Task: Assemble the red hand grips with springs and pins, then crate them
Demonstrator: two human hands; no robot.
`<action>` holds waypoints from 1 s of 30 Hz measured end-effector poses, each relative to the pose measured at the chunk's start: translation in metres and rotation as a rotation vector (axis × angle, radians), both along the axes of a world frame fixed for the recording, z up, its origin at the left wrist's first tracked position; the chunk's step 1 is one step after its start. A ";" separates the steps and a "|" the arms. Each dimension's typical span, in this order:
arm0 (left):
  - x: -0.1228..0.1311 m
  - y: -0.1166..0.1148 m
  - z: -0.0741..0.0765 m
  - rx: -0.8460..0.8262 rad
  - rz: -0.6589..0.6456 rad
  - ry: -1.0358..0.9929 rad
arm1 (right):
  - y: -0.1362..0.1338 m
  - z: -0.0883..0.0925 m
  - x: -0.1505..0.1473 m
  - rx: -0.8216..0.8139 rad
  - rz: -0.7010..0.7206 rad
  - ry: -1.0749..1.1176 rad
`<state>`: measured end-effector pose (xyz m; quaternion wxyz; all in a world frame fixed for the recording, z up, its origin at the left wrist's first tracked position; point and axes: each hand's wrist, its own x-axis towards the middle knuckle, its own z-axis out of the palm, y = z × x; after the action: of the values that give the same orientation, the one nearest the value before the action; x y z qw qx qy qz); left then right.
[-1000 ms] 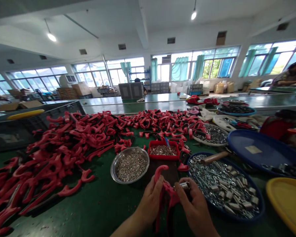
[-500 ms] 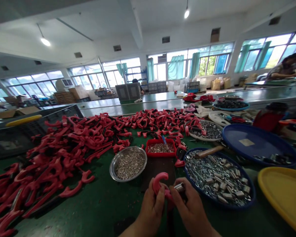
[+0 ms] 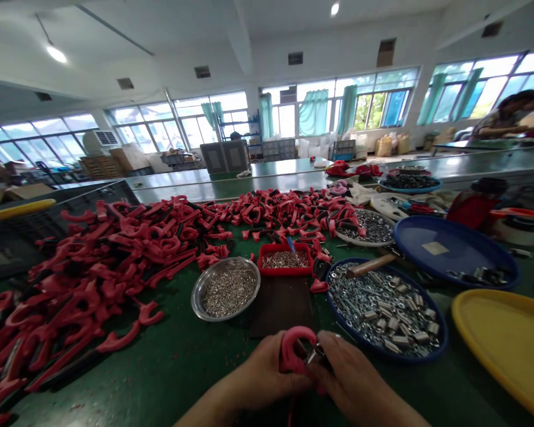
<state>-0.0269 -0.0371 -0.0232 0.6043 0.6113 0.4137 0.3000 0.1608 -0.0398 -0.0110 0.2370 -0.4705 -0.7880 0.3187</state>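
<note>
My left hand (image 3: 267,365) is closed around a pink hook-shaped plastic part (image 3: 297,337), whose curved head shows above the fingers. My right hand (image 3: 349,373) pinches a ribbed metal cylinder (image 3: 315,354) at the open side of the hook. Both hands meet over the table, and the fingers hide the lower part of the pink piece. Ahead of them lies a dark flat plate (image 3: 280,305). Behind the plate stands a red tray (image 3: 285,273) of small metal pins, with a blue-handled tool in it. A metal bowl (image 3: 196,299) of small metal pieces stands to its left.
A large heap of red and black plastic parts (image 3: 129,249) covers the left and back. On the right are a blue tray of metal hardware (image 3: 442,350) with a wooden handle (image 3: 371,265) across it, another blue tray (image 3: 458,246) and a yellow tray (image 3: 507,344). A person (image 3: 507,115) sits far right.
The metal cylinder has come from beside the pink hook into its opening. Both hands are closer together and lower in view. The camera has shifted slightly.
</note>
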 end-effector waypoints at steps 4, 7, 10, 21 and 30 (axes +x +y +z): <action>0.001 -0.001 0.001 -0.056 0.008 -0.110 | -0.004 -0.002 -0.008 0.042 -0.001 0.051; 0.010 -0.007 -0.007 -0.082 0.086 -0.265 | -0.007 -0.009 -0.013 0.062 -0.016 0.128; 0.018 -0.013 -0.012 -0.128 0.139 -0.356 | -0.009 -0.018 -0.016 0.095 -0.102 0.108; 0.023 -0.018 -0.017 -0.055 0.378 -0.068 | -0.008 -0.010 -0.014 -0.055 -0.052 -0.063; 0.031 -0.014 -0.012 0.105 0.395 0.113 | -0.012 0.002 -0.021 0.013 -0.058 -0.486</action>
<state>0.0038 -0.0509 -0.0355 0.4770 0.5647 0.5426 0.3990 0.1403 -0.0519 -0.0093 0.0524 -0.5543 -0.8100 0.1841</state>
